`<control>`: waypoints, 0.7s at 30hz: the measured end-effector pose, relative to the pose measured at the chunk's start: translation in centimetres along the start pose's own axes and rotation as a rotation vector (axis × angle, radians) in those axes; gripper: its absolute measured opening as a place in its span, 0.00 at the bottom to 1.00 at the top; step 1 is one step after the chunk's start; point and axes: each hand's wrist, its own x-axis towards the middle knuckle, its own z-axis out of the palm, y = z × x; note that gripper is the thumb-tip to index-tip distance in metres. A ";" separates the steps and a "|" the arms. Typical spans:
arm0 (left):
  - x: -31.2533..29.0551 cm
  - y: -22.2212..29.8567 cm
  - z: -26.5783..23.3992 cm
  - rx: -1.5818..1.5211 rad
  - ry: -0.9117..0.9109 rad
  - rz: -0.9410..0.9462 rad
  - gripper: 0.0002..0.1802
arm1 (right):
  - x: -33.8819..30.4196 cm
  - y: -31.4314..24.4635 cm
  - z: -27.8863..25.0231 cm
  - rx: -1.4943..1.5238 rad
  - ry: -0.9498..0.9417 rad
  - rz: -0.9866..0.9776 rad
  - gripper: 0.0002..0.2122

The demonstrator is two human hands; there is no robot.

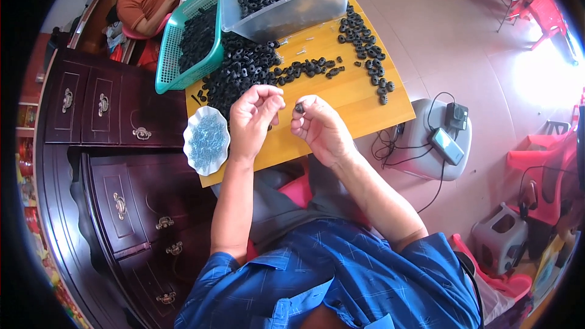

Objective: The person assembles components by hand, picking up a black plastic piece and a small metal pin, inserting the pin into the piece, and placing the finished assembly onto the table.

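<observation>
Over the near part of the yellow tabletop (pixel 353 106), my two hands face each other a short gap apart. My right hand (pixel 324 127) pinches a small black plastic piece (pixel 299 108) between thumb and fingers. The thumb and forefinger of my left hand (pixel 253 120) are pressed together; anything between them is too small to make out. Beside my left wrist stands a white scalloped dish (pixel 188 140) of tiny silvery-blue pieces. A heap of black plastic pieces (pixel 247 64) lies beyond my left hand, and a row of rounded black pieces (pixel 368 49) runs along the right side.
At the back are a clear plastic bin (pixel 286 15) and a green basket (pixel 166 64), both holding black parts. Dark wooden drawers (pixel 131 109) border the left. A grey stool (pixel 426 161) with a cabled device stands right. Another person (pixel 143 0) sits far left.
</observation>
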 end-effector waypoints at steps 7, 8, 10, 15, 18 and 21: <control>3.4 -3.9 4.4 0.438 -0.092 0.121 0.16 | -1.1 -0.5 0.9 -0.047 -0.271 -0.090 0.07; 3.9 -4.7 4.9 0.584 -0.098 0.271 0.16 | -1.1 -0.2 1.2 -0.038 -0.274 -0.069 0.07; 4.4 -4.9 6.2 0.657 -0.080 0.297 0.15 | -1.1 0.0 1.4 -0.103 -0.237 -0.085 0.07; 5.8 -6.4 7.4 0.740 -0.013 0.308 0.16 | -0.8 0.2 1.2 -0.226 -0.139 -0.047 0.08; 6.1 -6.9 7.8 0.737 0.023 0.313 0.14 | -0.7 0.2 1.3 -0.203 -0.107 -0.047 0.08; 6.2 -7.0 8.1 0.767 0.060 0.327 0.13 | -0.6 0.2 1.1 -0.196 -0.116 -0.051 0.07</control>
